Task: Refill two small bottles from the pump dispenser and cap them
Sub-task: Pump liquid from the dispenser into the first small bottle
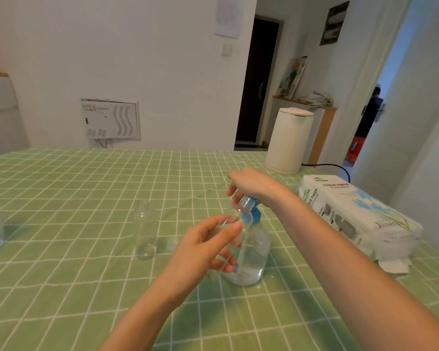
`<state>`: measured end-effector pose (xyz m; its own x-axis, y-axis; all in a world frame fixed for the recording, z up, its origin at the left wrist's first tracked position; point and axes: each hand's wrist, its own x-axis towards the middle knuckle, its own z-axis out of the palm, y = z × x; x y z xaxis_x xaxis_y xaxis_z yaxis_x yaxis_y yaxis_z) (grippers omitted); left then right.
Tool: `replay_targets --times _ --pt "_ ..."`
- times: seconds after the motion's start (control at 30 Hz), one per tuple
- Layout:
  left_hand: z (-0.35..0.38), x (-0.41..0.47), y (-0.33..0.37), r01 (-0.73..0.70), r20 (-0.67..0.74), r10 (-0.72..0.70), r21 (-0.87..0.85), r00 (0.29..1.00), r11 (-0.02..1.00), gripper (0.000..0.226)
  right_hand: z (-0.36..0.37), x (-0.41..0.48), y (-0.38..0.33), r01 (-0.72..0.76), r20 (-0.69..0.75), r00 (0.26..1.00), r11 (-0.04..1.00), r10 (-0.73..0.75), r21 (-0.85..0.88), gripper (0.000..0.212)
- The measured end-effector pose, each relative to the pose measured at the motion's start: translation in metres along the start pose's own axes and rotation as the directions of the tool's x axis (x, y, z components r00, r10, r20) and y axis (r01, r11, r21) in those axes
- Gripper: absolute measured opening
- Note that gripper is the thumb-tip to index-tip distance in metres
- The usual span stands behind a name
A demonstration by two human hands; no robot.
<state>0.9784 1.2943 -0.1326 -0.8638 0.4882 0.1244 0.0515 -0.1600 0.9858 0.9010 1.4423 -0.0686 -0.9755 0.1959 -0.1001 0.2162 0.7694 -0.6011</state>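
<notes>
The job looked about halfway done. The left hand [208,247] had its fingers and thumb curled round a small clear bottle [227,221]. It held the bottle up with its mouth by the spout of the pump [251,252]. The right hand [251,183] lay on top of the pump's blue head. Its fingers were loosely bent over the head and gripped nothing, as if ready to push down. I could not tell how full the held bottle was, because it was too clear to see.

The second bottle [145,234] stood on the desk [61,198] at nine o'clock from the pump, well apart. It had no cap on and only a little water at the bottom. One small cap [173,243] lay just beside it, at three o'clock. So I think the second bottle needed filling, and neither bottle had a cap on yet.
</notes>
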Motion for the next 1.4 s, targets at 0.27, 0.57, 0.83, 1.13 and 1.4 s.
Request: replay_targets --times 0.27,0.57,0.83,1.13,1.4 --pt "0.001 -0.001 -0.002 0.017 0.013 -0.016 -0.070 1.000 0.997 0.042 0.003 0.002 0.000 0.030 0.044 0.999 0.999 -0.030 0.011 0.036" --pt "0.004 -0.004 -0.006 0.012 -0.047 -0.013 -0.019 0.999 1.000 0.032 0.009 0.000 0.005 0.014 0.077 0.997 0.999 -0.011 -0.037 0.029" --pt "0.004 -0.004 -0.007 0.026 -0.052 -0.026 -0.013 0.998 1.000 0.023 0.010 0.000 0.006 -0.018 0.086 0.996 0.999 0.022 -0.047 0.026" --pt "0.005 -0.002 -0.002 0.000 -0.053 -0.002 -0.029 0.999 1.000 0.046 0.000 -0.002 -0.005 0.007 0.069 0.998 0.997 -0.002 -0.073 0.024" --pt "0.006 -0.003 -0.003 -0.002 -0.054 0.002 -0.006 0.999 1.000 0.040 0.003 0.000 0.000 0.008 0.083 0.997 0.999 -0.005 -0.040 0.018"
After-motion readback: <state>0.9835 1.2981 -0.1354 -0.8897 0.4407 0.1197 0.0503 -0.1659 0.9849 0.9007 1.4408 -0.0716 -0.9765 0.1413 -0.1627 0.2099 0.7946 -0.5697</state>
